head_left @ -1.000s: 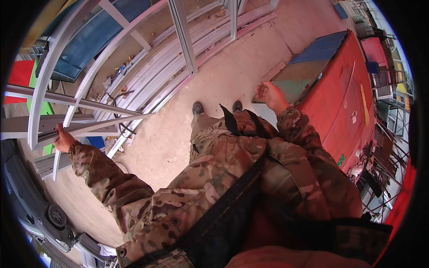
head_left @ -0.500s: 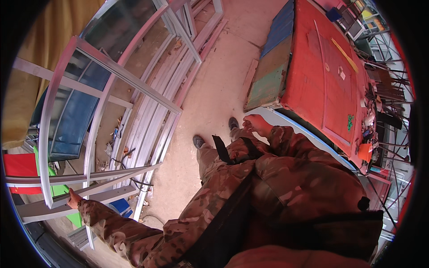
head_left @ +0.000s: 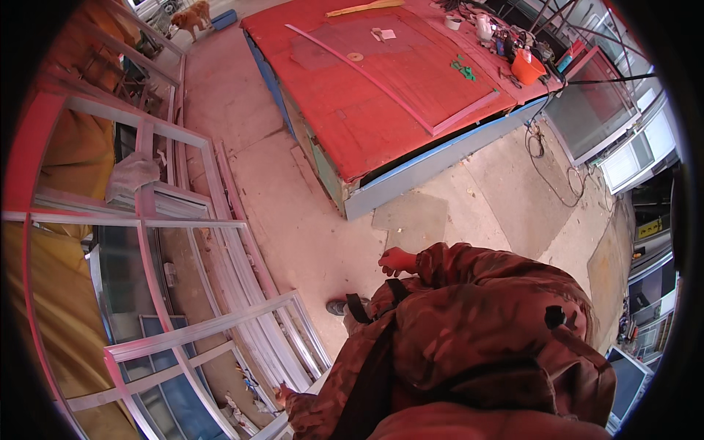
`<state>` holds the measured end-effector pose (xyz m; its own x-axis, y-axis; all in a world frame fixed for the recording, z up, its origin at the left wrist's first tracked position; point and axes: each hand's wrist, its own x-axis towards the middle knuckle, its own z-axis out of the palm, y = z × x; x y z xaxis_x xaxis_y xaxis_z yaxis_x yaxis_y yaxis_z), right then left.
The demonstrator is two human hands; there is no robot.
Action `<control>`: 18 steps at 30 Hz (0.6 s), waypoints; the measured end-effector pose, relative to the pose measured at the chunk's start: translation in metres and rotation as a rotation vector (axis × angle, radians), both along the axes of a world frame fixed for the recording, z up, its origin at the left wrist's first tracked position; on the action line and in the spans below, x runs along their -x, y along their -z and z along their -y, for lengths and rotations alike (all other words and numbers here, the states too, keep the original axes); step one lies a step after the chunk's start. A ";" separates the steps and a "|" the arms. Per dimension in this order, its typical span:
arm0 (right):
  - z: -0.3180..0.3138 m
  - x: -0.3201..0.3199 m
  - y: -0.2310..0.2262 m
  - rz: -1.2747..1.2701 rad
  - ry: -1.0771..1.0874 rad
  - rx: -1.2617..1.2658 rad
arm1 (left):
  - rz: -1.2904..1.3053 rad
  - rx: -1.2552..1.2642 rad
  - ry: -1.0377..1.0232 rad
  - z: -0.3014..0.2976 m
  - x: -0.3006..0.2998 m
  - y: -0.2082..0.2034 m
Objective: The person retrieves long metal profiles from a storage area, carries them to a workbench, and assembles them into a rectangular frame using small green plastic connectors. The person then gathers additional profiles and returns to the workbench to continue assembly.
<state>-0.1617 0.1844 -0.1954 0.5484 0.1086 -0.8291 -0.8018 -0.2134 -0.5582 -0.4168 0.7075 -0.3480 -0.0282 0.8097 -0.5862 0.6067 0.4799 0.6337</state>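
At the lower left, my left hand (head_left: 283, 394) is closed at the lower bar of a pale aluminium window frame (head_left: 220, 323); its fingers show only in part. The frame has a crossbar and leans among other frames and long profiles. In front of my body, my right hand (head_left: 397, 262) hangs in the air over the concrete floor, fingers loosely curled and a little apart, with nothing in it. Camouflage sleeves cover both arms.
A large red-topped table (head_left: 381, 81) stands ahead, bearing an orange container (head_left: 527, 67), a green cloth (head_left: 463, 68) and clutter. Long profiles (head_left: 249, 271) lie on the left. A cable (head_left: 568, 194) loops on the right floor. A dog (head_left: 192, 18) stands far off beside a blue bin (head_left: 224, 19).
My view has swung, showing more table top and the floor at right. My left hand appears closer to my body along the frames. My right hand still hangs with nothing in it.
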 end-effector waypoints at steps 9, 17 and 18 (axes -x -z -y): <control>0.251 0.144 0.026 0.036 0.544 -0.033 | 0.703 0.287 1.710 0.466 -0.297 -0.101; 0.460 0.305 0.003 0.058 1.291 -0.050 | -0.277 0.439 1.691 0.563 -0.278 -0.057; 0.479 0.316 0.001 0.092 1.358 -0.045 | -0.563 0.404 1.757 0.567 -0.272 -0.038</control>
